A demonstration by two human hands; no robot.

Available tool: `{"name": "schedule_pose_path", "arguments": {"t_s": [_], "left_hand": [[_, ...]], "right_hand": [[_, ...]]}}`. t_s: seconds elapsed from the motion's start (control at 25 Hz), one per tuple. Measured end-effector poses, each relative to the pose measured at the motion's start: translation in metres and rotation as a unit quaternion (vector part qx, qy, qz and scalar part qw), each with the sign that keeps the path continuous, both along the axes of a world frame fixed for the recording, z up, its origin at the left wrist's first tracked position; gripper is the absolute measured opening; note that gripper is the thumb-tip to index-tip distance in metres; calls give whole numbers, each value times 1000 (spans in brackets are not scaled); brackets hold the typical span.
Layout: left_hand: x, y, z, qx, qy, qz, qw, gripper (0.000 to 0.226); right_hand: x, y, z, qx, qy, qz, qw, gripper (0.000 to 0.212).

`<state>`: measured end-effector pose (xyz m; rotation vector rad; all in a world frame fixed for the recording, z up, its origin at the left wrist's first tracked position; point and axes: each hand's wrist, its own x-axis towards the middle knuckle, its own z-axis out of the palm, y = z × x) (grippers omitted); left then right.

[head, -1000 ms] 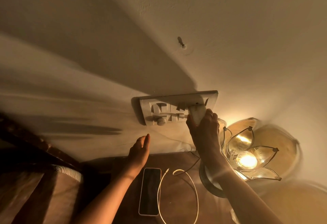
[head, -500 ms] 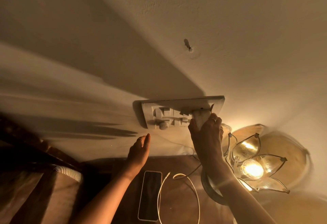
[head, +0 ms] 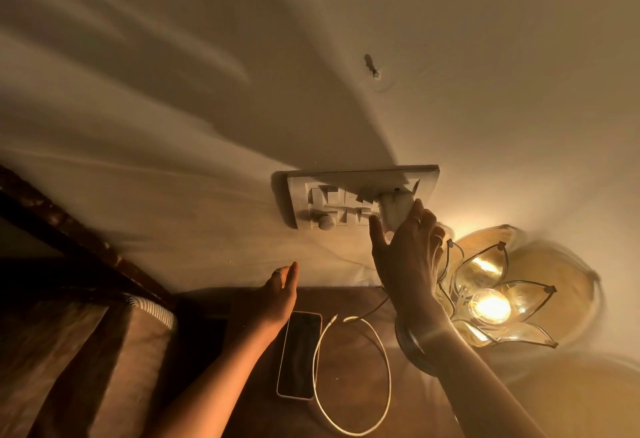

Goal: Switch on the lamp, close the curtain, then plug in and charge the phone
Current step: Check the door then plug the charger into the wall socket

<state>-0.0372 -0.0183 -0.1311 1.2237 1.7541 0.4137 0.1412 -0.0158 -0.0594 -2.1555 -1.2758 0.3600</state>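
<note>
The right hand [head: 408, 257] pinched the white block charger [head: 394, 207] in the wall socket plate [head: 363, 195]; the slim white-edged phone [head: 299, 354] lay pointing twelve o'clock; the left hand [head: 277, 294] had its fingers pressed together.

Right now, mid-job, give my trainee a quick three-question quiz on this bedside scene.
1. True or false: the lamp is lit.
2. What is the right hand doing? A) lifting the phone B) gripping the charger adapter at the switchboard C) resting on the table
3. Fill in: the cable's free connector lies beside the ____, unplugged.

Key: 1 true; 2 B; 3 phone.
</note>
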Motion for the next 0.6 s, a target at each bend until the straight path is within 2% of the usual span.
{"name": "schedule_pose_path", "arguments": {"t_s": [0.08,0.24,0.32,0.36,0.44,0.48,0.52,0.6], "left_hand": [[-1,0,4,5,7,-4,1000,60],[-8,-1,2,6,16,-3,1000,66],[-11,-1,-5,11,16,2,1000,75],[-12,-2,-9,17,19,2,1000,82],[-14,-1,-17,13,22,1,1000,96],[-14,-1,-15,13,22,-2,1000,94],[-13,-2,-9,14,25,-2,1000,87],[-10,-2,2,19,28,-3,999,72]], "right_hand": [[-7,-8,1,29,-27,5,999,74],[-23,-19,3,154,-62,67,984,61],[-36,-21,10,145,24,101,984,53],[-40,-19,12,113,125,109,980,50],[-44,-9,18,51,330,98,938,46],[-42,-4,22,44,391,84,915,44],[-40,3,22,37,424,75,902,40],[-35,11,26,16,426,28,904,28]]}}
